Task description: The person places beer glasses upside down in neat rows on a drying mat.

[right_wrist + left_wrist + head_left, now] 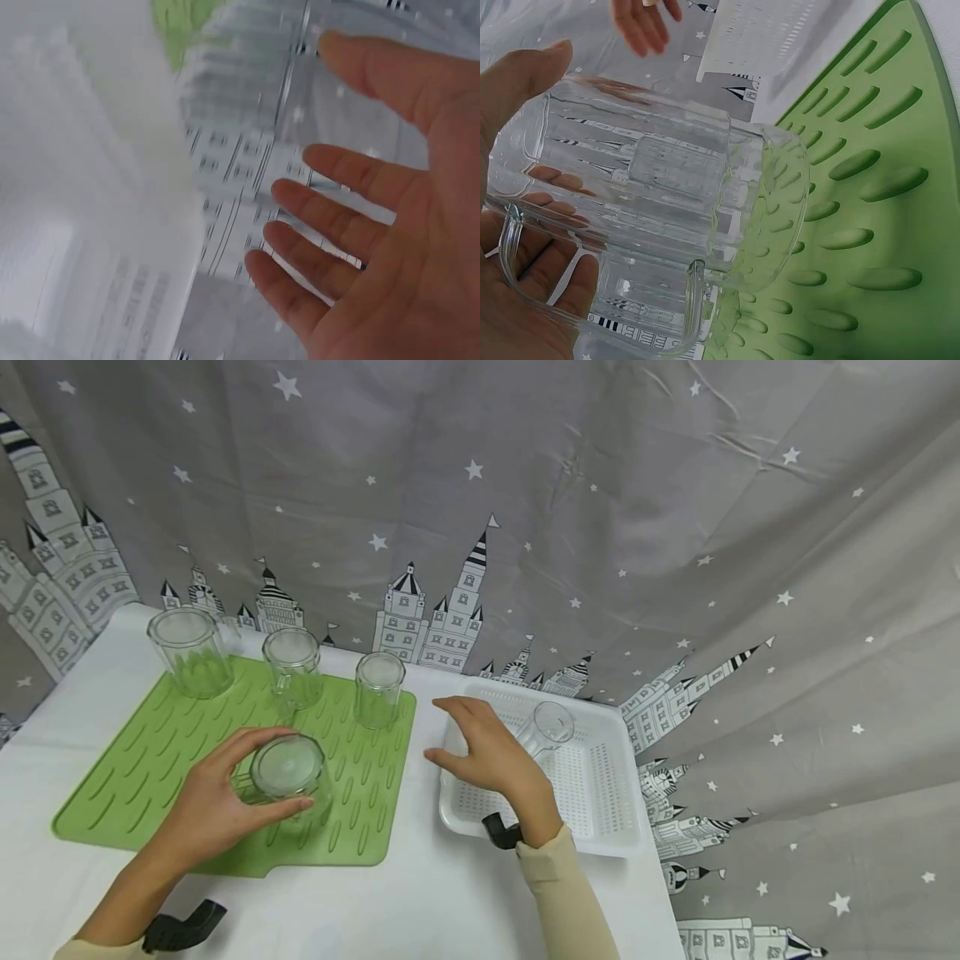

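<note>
My left hand grips a clear glass mug between thumb and fingers. The mug is upside down over the front part of a green drying mat, its handle facing the palm side. I cannot tell whether its rim touches the mat. My right hand holds nothing; its fingers are spread above the left side of a white basket. Inside that basket lies another clear glass piece, partly hidden behind the right hand.
Along the mat's back edge stand three upturned clear glasses: a wide one at left, a handled mug in the middle and a smaller one at right. A grey curtain with castles and stars hangs behind the white table.
</note>
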`<move>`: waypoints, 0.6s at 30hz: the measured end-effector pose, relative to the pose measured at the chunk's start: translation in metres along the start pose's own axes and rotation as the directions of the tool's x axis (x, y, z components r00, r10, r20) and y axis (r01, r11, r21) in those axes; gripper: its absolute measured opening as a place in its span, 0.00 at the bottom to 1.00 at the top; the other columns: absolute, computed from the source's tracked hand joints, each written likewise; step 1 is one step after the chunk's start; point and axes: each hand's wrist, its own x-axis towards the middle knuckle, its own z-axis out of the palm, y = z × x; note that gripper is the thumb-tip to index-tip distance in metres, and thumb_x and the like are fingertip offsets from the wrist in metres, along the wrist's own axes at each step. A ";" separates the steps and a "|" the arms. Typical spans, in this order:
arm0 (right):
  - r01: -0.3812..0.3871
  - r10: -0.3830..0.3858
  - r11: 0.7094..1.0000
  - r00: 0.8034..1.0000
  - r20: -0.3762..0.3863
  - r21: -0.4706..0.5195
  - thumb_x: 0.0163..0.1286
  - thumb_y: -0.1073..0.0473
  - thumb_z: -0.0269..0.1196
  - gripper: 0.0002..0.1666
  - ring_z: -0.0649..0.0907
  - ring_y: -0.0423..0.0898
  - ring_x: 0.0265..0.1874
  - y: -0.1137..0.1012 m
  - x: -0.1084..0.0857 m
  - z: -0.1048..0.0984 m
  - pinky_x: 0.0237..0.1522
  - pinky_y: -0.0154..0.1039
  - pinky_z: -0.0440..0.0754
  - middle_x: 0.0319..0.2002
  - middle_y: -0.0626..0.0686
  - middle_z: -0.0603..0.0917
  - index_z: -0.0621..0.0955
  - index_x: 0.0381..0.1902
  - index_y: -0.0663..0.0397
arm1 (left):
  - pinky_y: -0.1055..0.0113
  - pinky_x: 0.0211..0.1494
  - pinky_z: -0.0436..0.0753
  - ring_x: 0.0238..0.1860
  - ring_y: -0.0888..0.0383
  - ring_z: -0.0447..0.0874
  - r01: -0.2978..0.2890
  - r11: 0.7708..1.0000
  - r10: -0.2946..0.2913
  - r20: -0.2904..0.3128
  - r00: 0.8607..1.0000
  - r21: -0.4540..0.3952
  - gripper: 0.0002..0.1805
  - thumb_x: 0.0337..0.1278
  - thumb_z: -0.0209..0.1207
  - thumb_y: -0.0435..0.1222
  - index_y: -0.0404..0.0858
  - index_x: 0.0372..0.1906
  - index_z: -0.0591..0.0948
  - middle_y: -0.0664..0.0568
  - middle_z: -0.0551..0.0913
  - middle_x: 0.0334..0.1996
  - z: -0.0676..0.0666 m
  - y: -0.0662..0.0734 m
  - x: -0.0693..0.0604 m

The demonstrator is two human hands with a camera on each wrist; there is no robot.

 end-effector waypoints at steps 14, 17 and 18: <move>-0.322 0.317 0.943 0.946 -0.066 -0.081 0.83 0.50 0.58 0.37 0.53 0.67 0.87 0.068 -0.028 -0.029 0.88 0.71 0.47 0.85 0.64 0.60 0.64 0.84 0.51 | 0.45 0.57 0.77 0.60 0.86 0.68 0.011 1.000 -0.010 -0.035 0.999 0.021 0.52 0.30 0.91 0.41 0.56 0.71 0.81 0.67 0.81 0.58 -0.003 -0.005 0.002; -0.381 0.376 0.919 0.925 -0.059 -0.098 0.84 0.50 0.56 0.39 0.51 0.69 0.87 0.077 -0.031 -0.030 0.87 0.73 0.47 0.86 0.66 0.55 0.60 0.86 0.51 | 0.46 0.56 0.77 0.59 0.86 0.68 0.013 1.000 -0.013 -0.042 0.999 0.022 0.52 0.30 0.91 0.40 0.56 0.71 0.81 0.71 0.80 0.58 -0.005 -0.006 0.001; -0.400 0.397 0.911 0.916 -0.050 -0.103 0.84 0.50 0.56 0.39 0.51 0.69 0.87 0.080 -0.032 -0.030 0.87 0.73 0.47 0.87 0.66 0.54 0.59 0.86 0.50 | 0.44 0.56 0.78 0.59 0.87 0.68 0.014 1.000 -0.013 -0.041 0.999 0.023 0.52 0.31 0.91 0.41 0.56 0.71 0.81 0.72 0.79 0.58 -0.005 -0.007 0.000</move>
